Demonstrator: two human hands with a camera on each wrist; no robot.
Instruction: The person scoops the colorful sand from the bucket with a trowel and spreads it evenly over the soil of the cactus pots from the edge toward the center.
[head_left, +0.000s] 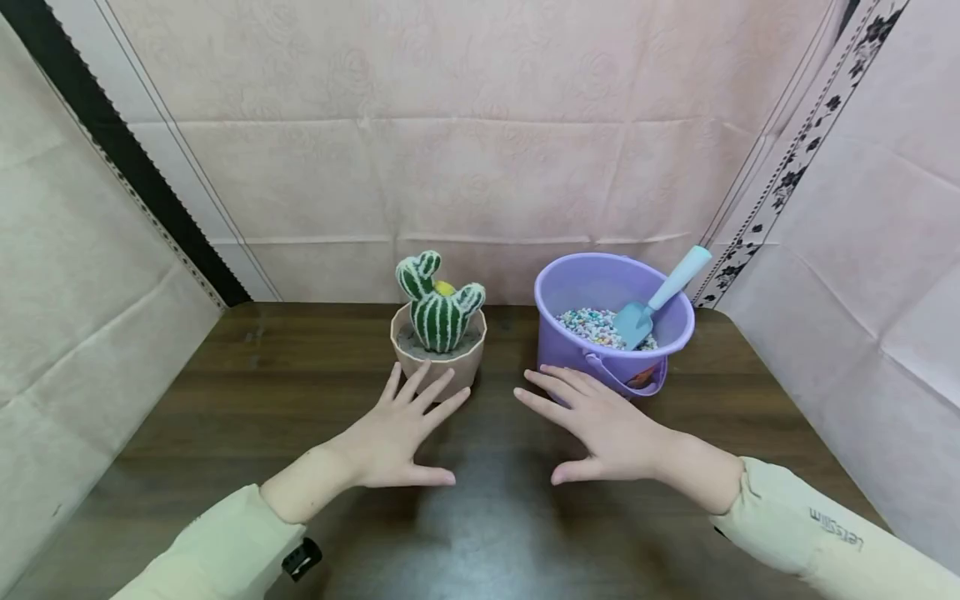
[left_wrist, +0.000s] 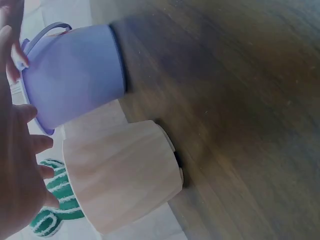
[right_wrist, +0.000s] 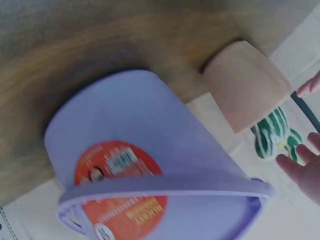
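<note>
A knitted green cactus (head_left: 441, 321) with a yellow flower stands in a beige pot (head_left: 450, 372) at the table's back. My left hand (head_left: 393, 433) is spread just in front of that pot, holding nothing. To the right is a purple bucket (head_left: 558, 337) with colourful pebbles (head_left: 592, 325) inside. A light blue toy shovel (head_left: 660, 296) leans in it, blade in the pebbles. My right hand (head_left: 603, 425) spreads its fingers before the bucket and also holds nothing. The bucket's handle (right_wrist: 165, 185) hangs down its front, across a round orange label (right_wrist: 117, 165).
Both things stand on a dark brown wooden table (head_left: 300, 400). Pale patterned cloth (head_left: 450, 167) hangs behind the table and along both sides. A black strip (head_left: 135, 158) runs down the left corner, a floral border (head_left: 795, 167) down the right.
</note>
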